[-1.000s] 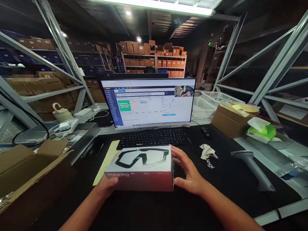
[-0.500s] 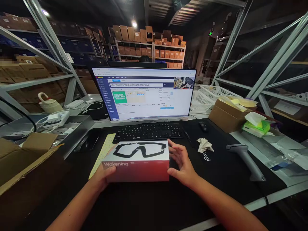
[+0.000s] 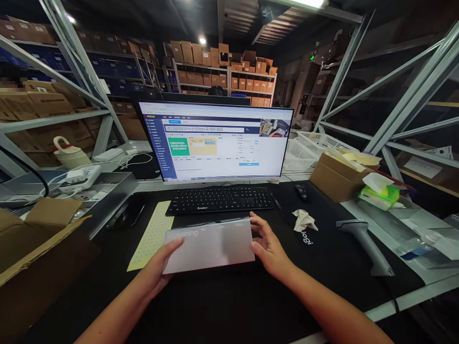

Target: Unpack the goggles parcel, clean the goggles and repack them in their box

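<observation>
A white product box [image 3: 210, 245] with faint "Wakening" lettering is held between both hands just above the black desk mat [image 3: 229, 306], in front of the keyboard [image 3: 220, 199]. A plain pale face of the box is turned toward me. My left hand [image 3: 163, 266] grips its left end, thumb on the near face. My right hand [image 3: 269, 244] grips the right end, fingers curled round the edge.
A monitor [image 3: 217, 142] stands behind the keyboard. On the mat's right lie a barcode scanner [image 3: 364, 241], a crumpled cloth [image 3: 303, 220] and a mouse [image 3: 300, 190]. An open cardboard box [image 3: 36, 258] sits at left, a sticker sheet [image 3: 152, 235] beside it, another carton [image 3: 339, 174] at right.
The box has been rotated in both hands: the top with the goggle picture and the red side have turned away, and a plain pale face now shows.
</observation>
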`<state>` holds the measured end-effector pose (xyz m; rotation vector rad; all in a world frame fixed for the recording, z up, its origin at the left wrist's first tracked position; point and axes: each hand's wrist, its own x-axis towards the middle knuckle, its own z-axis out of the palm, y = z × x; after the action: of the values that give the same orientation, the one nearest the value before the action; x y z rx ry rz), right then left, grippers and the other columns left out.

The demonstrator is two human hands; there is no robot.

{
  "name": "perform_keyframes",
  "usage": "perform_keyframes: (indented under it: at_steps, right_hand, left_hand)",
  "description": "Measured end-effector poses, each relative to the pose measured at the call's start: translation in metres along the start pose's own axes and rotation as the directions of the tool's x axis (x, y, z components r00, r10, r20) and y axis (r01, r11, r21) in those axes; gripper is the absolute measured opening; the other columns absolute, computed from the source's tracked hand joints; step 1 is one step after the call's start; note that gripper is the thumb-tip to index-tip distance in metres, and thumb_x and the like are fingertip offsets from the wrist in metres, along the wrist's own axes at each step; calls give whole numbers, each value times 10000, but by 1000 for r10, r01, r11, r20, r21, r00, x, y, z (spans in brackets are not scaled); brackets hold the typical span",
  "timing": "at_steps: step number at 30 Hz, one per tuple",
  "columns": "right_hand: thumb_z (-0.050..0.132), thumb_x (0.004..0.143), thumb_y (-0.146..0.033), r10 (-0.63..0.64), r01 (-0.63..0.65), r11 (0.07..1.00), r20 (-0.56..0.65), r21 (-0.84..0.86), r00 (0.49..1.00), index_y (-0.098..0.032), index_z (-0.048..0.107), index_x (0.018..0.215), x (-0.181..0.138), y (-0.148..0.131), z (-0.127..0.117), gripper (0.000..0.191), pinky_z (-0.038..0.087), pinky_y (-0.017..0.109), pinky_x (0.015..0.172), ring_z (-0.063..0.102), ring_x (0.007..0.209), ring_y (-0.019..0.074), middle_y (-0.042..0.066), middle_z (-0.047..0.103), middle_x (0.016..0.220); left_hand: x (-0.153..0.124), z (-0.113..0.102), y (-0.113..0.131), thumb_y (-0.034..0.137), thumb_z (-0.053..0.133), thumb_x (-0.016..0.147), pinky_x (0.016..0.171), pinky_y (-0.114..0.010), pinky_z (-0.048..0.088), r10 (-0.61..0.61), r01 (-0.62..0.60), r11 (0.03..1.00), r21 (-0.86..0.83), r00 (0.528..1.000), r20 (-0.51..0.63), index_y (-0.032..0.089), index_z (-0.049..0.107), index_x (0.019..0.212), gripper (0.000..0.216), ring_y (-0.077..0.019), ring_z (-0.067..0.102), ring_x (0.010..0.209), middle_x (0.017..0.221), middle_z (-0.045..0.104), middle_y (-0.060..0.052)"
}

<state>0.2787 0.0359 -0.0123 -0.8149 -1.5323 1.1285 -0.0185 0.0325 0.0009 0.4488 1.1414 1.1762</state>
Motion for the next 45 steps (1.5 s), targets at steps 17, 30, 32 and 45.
perform_keyframes:
  at_steps: [17,30,32,45]
  right_hand:
    - [946,480,-499,268,-238,928,71,-285,961,-199,604,1272,17,-3,-18,913,462,525,1034,613,1115,327,119,661,1249]
    - [842,573,-694,599,-650,662,258,372,758,-159,733,1087,8,6,-8,749,538,455,941,708,1011,297,115,774,1052]
    - [816,608,-724,589,-657,662,293,361,753,-186,727,1119,8,7,-9,747,523,472,964,696,1031,289,103,768,1081]
    - [533,794,-855,476,-639,688,452,342,754,-180,539,1404,16,22,-9,910,332,484,1165,596,1254,278,176,597,1391]
  left_hand:
    - [-3,-16,6,806,559,794,1036,-482,536,-132,48,967,249,934,331,195,647,1323,813,-357,642,1229,1212,743,-146]
    - [-9,-17,16,517,845,687,1266,-572,139,403,-716,243,654,688,604,297,82,1614,1220,-373,204,1548,1694,169,-128]
    - [-7,-17,16,550,870,631,1252,-580,198,420,-722,307,620,687,593,249,171,1579,1216,-400,297,1504,1646,257,-182]
    - [-54,-4,33,749,765,623,1148,-571,374,613,-809,20,587,474,632,265,405,1444,1019,-397,468,1349,1472,446,-154]
